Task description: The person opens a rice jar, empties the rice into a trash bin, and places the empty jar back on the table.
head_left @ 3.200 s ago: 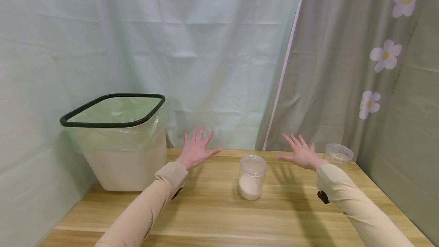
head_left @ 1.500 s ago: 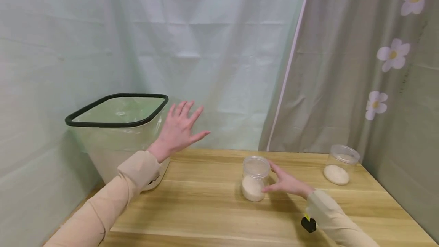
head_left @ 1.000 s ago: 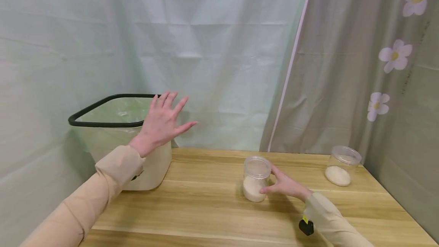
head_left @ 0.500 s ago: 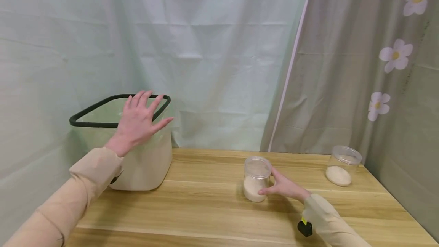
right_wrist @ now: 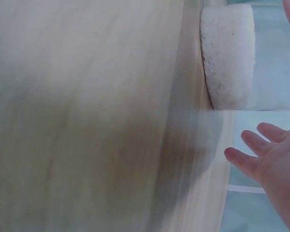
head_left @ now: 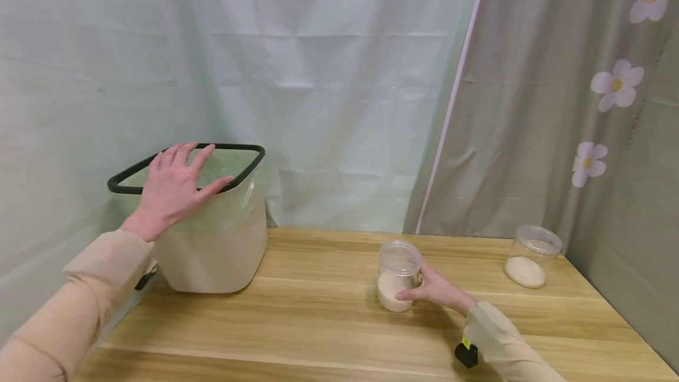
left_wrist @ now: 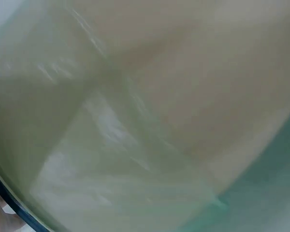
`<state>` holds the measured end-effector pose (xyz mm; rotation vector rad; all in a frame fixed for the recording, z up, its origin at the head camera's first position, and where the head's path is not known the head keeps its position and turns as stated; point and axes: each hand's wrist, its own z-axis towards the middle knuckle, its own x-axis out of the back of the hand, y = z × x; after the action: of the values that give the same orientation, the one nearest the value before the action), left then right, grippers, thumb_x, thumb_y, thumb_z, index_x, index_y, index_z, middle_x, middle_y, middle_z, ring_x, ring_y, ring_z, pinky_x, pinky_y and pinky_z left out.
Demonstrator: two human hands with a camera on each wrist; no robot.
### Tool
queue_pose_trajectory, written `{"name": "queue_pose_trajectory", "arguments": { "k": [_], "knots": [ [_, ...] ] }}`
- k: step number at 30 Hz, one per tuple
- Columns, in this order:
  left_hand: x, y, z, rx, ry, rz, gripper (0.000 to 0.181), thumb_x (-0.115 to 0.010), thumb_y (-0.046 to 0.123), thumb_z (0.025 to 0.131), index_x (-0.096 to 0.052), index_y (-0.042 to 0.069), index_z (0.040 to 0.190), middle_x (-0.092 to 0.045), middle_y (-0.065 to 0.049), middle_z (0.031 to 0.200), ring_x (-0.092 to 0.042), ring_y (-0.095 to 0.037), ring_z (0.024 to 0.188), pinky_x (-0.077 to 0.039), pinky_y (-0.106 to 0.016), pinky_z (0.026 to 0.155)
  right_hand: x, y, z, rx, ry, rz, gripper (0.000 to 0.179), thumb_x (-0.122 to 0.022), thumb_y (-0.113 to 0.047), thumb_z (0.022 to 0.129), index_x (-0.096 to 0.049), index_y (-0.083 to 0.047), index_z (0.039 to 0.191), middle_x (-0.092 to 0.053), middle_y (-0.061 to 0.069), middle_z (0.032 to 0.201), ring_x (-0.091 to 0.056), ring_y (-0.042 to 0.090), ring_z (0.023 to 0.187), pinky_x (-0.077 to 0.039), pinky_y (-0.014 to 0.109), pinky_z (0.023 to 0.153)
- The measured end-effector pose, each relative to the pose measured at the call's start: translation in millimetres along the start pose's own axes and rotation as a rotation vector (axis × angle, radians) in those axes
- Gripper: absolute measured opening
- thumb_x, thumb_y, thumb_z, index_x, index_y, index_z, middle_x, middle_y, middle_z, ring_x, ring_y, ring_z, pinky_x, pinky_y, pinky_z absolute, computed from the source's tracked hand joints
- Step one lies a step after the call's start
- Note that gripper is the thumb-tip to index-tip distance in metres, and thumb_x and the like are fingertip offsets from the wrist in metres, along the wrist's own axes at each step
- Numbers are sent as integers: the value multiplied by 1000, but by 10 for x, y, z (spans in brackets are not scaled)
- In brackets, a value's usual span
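The left hand [head_left: 172,189] covers part of the bin [head_left: 212,261], both sleeves [head_left: 79,299] run out of frame, and the right wrist view crops the jar [right_wrist: 227,58] and right hand [right_wrist: 278,169], blurring the table [right_wrist: 77,121].

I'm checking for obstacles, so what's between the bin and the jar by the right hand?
Only bare wooden tabletop lies between the bin and the jar, as the head view shows.

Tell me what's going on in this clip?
A person's right hand is partly around a clear cylindrical jar part-filled with white grains, on the light wooden table; whether it grips is unclear. The left hand, fingers spread, is at the black rim of an off-white bin lined with translucent green plastic; contact is unclear. A second clear, part-filled jar stands untouched at right.
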<state>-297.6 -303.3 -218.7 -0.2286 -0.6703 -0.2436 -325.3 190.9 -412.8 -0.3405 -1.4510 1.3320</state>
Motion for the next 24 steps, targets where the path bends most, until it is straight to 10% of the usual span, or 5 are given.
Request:
{"name": "queue_pose_trajectory", "arguments": {
  "k": [11,24],
  "knots": [
    [93,-412,-239,190,-80,-99,60,-50,46,88,-39,8,133,-38,-27,119,-32,-49,108,-25,-64,76,-111,45,42,25,82,92,96,-81,-15,66,-20,-10,140,-40,16,130,-31,33,122,-12,57,97],
    [91,-577,-345,142,-67,-92,38,-49,39,91,-55,2,98,-50,-20,92,-42,-44,84,-33,-55,66,-267,-230,-5,21,214,253,89,-76,3,66,-20,4,135,-38,27,126,-34,39,117,-18,49,97]
  ]
}}
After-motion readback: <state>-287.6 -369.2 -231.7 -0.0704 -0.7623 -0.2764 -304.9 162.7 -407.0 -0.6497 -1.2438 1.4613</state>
